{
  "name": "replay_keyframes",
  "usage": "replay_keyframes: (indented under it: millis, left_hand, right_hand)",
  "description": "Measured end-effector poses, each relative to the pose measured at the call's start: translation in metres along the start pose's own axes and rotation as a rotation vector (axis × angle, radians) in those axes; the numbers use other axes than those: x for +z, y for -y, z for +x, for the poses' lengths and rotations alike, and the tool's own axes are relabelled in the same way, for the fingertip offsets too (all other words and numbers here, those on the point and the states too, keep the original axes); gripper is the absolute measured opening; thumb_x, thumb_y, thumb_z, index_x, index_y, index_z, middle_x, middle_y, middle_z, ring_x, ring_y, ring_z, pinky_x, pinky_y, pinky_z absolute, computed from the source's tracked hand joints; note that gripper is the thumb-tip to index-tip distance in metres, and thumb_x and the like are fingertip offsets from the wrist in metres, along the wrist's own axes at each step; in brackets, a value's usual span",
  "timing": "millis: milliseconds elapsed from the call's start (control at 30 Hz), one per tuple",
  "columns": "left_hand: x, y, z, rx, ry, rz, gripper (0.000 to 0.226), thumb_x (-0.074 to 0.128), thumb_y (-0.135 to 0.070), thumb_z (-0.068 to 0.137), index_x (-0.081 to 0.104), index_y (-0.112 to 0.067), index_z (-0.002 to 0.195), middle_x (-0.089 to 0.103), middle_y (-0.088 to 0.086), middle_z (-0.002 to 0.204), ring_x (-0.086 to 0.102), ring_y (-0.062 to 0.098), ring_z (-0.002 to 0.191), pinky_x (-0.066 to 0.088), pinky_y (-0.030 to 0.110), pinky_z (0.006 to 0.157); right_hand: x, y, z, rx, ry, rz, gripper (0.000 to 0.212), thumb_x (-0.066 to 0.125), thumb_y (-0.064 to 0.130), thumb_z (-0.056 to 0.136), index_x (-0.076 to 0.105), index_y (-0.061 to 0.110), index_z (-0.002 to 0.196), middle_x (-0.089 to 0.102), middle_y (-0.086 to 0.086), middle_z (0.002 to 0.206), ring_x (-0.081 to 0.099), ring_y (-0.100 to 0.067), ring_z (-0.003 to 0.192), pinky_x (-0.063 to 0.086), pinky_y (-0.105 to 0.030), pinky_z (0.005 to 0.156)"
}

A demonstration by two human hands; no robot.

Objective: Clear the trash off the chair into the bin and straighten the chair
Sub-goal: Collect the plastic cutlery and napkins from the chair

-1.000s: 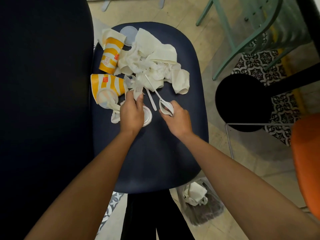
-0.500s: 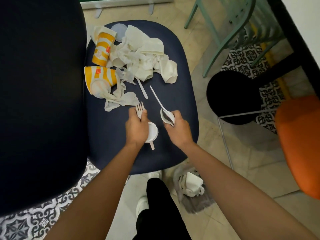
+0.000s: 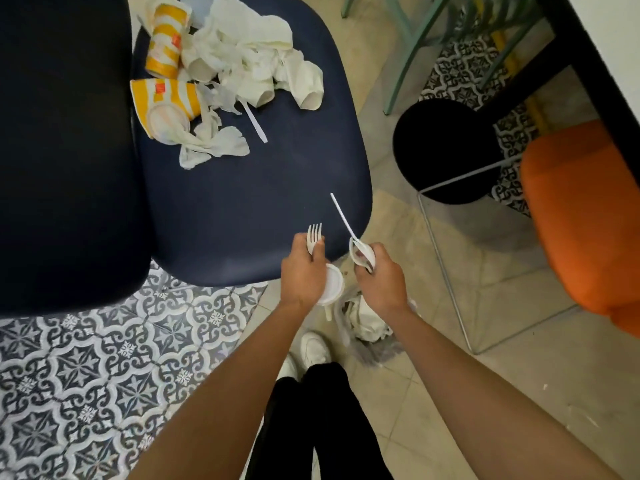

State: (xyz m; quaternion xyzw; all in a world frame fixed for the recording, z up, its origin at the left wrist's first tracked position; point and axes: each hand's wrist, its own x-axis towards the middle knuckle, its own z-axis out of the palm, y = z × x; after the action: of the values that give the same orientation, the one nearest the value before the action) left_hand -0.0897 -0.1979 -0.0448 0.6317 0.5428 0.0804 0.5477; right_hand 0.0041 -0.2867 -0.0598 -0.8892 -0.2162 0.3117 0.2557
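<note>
Partly done, I judge: the bin bag (image 3: pixel 369 323) on the floor holds crumpled paper, but striped cups (image 3: pixel 166 98), napkins (image 3: pixel 249 53) and a knife (image 3: pixel 254 121) lie at the chair (image 3: pixel 259 185) seat's far end. At its near edge, the left hand (image 3: pixel 301 271) grips a fork (image 3: pixel 313 237), tines pointing away, and a lid (image 3: pixel 332 284). The right hand (image 3: pixel 381 282) grips spoons (image 3: pixel 360 254), one handle slanting away and leftward.

Bare arms (image 3: pixel 221 393) to the left hand (image 3: pixel 303 271) and right hand (image 3: pixel 379 282), black trousers (image 3: pixel 311 427), white shoes (image 3: pixel 313 348) with rounded toes
</note>
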Motion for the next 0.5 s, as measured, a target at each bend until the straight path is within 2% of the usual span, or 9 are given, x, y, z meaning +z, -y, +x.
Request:
replay_keyframes:
  millis: [133, 267, 367, 433, 500]
  left_hand:
    - [0.035, 0.017, -0.016, -0.005, 0.087, 0.036, 0.016, 0.038, -0.025, 0.1, 0.043, -0.01, 0.096, 0.062, 0.011, 0.088, 0.054, 0.024, 0.078, 0.028, 0.026, 0.06]
    - [0.071, 0.04, -0.022, -0.035, 0.142, 0.07, 0.016, 0.037, -0.026, 0.1, 0.042, -0.012, 0.095, 0.062, 0.012, 0.09, 0.057, 0.029, 0.085, 0.036, 0.029, 0.069]
    - [0.102, 0.067, -0.021, -0.073, 0.165, 0.081, 0.018, 0.035, -0.027, 0.1, 0.044, -0.011, 0.099, 0.056, 0.007, 0.086, 0.054, 0.027, 0.082, 0.035, 0.027, 0.069]
    - [0.127, 0.089, -0.017, -0.082, 0.183, 0.097, 0.023, 0.034, -0.026, 0.1, 0.045, -0.007, 0.107, 0.058, 0.012, 0.09, 0.056, 0.03, 0.086, 0.035, 0.027, 0.069]
    - [0.147, 0.109, -0.012, -0.088, 0.194, 0.12, 0.027, 0.034, -0.026, 0.1, 0.046, -0.005, 0.112, 0.062, 0.017, 0.098, 0.058, 0.033, 0.093, 0.035, 0.028, 0.07]
  right_hand:
    - [-0.003, -0.055, -0.013, 0.087, 0.004, -0.026, 0.021, 0.055, 0.01, 0.09, 0.054, 0.011, 0.111, 0.068, -0.012, 0.1, 0.063, -0.031, 0.091, 0.047, -0.032, 0.073]
    - [0.005, -0.103, -0.015, 0.127, 0.002, -0.054, 0.03, 0.054, 0.01, 0.09, 0.054, 0.01, 0.12, 0.067, -0.015, 0.107, 0.062, -0.034, 0.099, 0.05, -0.038, 0.085]
    - [0.017, -0.14, -0.013, 0.134, -0.011, -0.059, 0.033, 0.054, 0.004, 0.089, 0.055, 0.005, 0.121, 0.065, -0.016, 0.109, 0.059, -0.033, 0.103, 0.043, -0.029, 0.084]
    - [0.031, -0.169, -0.01, 0.133, -0.011, -0.036, 0.035, 0.055, 0.001, 0.087, 0.054, 0.002, 0.122, 0.063, -0.014, 0.115, 0.057, -0.03, 0.108, 0.039, -0.023, 0.086]
    - [0.046, -0.194, -0.003, 0.143, -0.005, 0.006, 0.034, 0.055, -0.001, 0.086, 0.055, 0.002, 0.12, 0.062, -0.014, 0.117, 0.057, -0.029, 0.111, 0.041, -0.029, 0.092]
